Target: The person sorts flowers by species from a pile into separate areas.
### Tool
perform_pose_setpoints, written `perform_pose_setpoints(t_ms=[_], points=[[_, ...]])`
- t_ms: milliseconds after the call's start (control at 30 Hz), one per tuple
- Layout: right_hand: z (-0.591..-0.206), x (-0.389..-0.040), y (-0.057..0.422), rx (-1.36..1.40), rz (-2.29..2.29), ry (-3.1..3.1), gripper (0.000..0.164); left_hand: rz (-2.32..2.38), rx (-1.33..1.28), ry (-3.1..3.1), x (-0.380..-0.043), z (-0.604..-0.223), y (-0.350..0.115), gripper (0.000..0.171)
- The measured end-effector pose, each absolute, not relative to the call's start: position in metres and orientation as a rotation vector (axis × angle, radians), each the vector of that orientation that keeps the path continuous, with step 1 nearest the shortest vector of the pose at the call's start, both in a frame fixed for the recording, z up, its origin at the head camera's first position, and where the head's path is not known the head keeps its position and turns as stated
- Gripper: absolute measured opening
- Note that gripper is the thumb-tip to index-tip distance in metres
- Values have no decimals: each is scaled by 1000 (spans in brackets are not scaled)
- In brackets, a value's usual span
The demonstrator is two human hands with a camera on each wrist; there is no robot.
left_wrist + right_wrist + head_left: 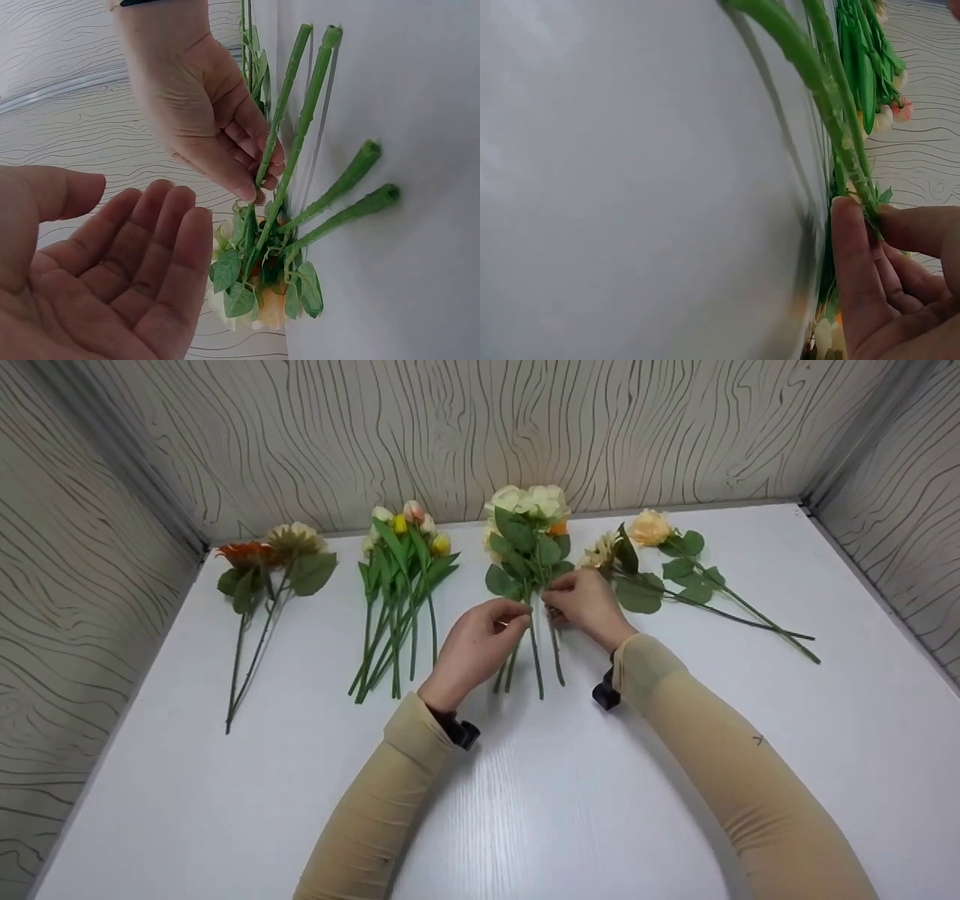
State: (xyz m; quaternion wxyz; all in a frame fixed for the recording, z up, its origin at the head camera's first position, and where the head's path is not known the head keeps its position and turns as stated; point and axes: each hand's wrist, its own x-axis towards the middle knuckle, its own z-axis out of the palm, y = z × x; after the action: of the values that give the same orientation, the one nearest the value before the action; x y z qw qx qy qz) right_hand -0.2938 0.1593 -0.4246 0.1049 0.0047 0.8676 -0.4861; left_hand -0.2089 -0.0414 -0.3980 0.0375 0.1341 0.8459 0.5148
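Middle of the table, a bunch of cream roses with green leaves lies with its stems towards me. My right hand pinches a rose stem between thumb and fingers, just below the leaves. Left of it, my left hand is close beside the stems. The left wrist view shows that palm bare, with relaxed fingers and the thumb apart from them. Several cut stem ends spread out near the table there. A bit of orange flower peeks out behind the leaves.
Left of the bunch lie several tulips in white, yellow and pink. Farther left are an orange flower and a cream one, stems crossed. On the right lie a peach rose and a pale flower. Patterned walls enclose the white table.
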Motion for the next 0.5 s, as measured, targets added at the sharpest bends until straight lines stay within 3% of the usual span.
perform_pose_setpoints(t_ms=[500], points=[[-403,-266,203,-100,-1301,2624,34,1522,437,2633,-205,-398,-39,27]])
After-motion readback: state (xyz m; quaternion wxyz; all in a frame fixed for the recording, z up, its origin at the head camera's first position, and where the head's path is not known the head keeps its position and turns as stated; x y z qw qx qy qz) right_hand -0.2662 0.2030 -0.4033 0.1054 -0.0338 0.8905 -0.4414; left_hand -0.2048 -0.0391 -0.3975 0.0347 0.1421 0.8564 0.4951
